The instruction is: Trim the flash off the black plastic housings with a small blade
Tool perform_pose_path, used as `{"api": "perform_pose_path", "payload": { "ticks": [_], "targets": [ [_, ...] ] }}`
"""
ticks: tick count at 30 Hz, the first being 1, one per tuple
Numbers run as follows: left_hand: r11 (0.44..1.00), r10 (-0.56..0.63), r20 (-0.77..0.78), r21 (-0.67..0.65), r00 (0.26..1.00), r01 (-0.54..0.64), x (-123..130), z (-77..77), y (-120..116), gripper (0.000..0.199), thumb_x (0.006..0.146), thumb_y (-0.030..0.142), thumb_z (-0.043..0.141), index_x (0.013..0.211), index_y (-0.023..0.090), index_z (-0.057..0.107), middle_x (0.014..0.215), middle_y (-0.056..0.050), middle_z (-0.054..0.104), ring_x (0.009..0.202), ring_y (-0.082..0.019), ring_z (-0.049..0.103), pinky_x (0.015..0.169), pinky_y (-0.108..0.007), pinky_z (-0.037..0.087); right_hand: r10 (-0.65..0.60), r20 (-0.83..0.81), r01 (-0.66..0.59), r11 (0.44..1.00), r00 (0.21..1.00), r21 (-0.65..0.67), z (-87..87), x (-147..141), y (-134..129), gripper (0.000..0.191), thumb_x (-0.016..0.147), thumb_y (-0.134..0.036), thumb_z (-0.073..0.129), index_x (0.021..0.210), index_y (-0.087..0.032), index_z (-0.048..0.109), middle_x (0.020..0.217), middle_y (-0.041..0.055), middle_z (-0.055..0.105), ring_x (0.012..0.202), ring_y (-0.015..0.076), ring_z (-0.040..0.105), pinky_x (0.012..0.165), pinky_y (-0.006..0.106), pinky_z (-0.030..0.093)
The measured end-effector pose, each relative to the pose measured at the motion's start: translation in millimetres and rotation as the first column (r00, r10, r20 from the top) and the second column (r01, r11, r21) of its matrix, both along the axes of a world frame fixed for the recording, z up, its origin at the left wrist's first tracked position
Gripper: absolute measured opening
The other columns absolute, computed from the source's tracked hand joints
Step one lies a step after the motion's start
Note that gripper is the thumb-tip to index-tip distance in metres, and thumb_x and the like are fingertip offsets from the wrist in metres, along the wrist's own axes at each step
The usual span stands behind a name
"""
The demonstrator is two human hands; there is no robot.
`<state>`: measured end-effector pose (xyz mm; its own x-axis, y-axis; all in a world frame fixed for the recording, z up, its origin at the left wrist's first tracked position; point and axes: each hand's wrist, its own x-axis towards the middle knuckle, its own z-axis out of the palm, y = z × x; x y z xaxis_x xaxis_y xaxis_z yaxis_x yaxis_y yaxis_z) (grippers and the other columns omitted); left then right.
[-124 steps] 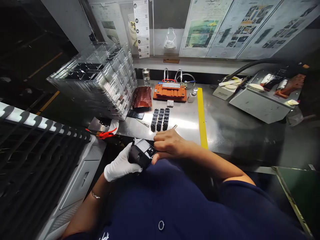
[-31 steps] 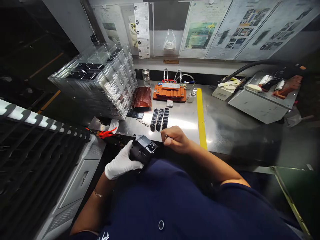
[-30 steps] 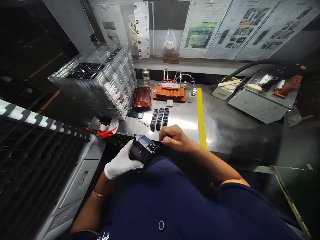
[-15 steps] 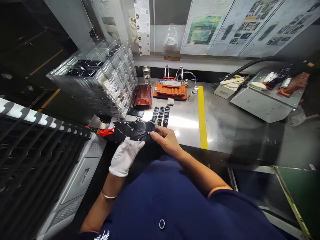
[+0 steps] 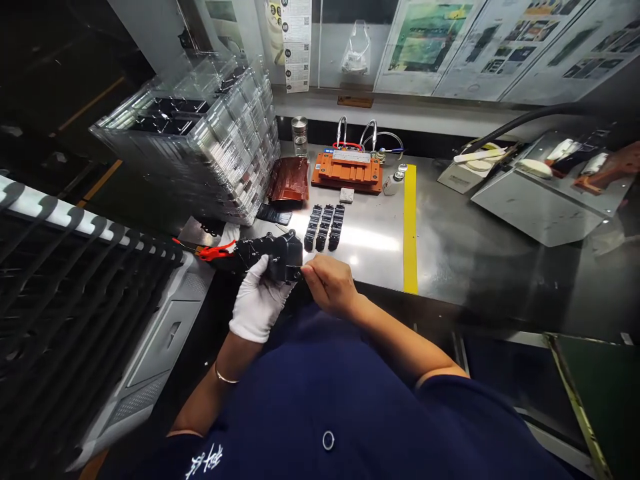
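In my left hand (image 5: 260, 303), which wears a white glove, is a black moulded plastic part (image 5: 285, 257) with ribs and small posts. The glove's thumb lies over its near side, and the other fingers go underneath. My bare right hand (image 5: 330, 283) is closed, its thumb and forefinger pinched at the part's lower right corner. Whether a smaller piece sits in that pinch is hidden. Just left of the part, a red-handled tool (image 5: 217, 252) lies at the bench edge. Beyond my right hand, three black ribbed strips (image 5: 325, 227) lie side by side on the metal bench (image 5: 370, 260).
Clear plastic trays (image 5: 230, 153) rise in a tall stack at left. Behind the strips are an orange fixture (image 5: 347, 171), a reddish-brown sheet pack (image 5: 290, 181), a glass jar (image 5: 300, 137) and a small white bottle (image 5: 394, 182). Yellow tape (image 5: 411, 230) crosses the bench; a grey box (image 5: 543, 207) stands at right.
The black plastic part has been turned so a smoother raised face shows at its right end. My right fingers have curled into a tighter pinch at its corner. The view has shifted slightly.
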<state>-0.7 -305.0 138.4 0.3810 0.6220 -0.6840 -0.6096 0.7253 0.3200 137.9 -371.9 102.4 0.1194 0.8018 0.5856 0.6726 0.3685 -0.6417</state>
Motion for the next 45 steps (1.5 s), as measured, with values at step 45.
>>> {"api": "perform_pose_path", "payload": {
  "ticks": [45],
  "targets": [
    [0.975,-0.199,0.063,0.116,0.978,0.191,-5.8,-3.0,-19.6,0.043,0.096,0.012,0.041,0.134,0.024,0.057,0.103,-0.002,0.078,0.097,-0.015,0.073,0.1,-0.032,0.052,0.017,-0.467,-0.018,1.0,0.884,0.002,4.5,19.3,0.3,0.027,0.09,-0.045,0.057,0.081,-0.02,0.056,0.071,0.0007,0.054,0.058,0.0111,0.044,0.053,0.026,0.036]
  ]
}}
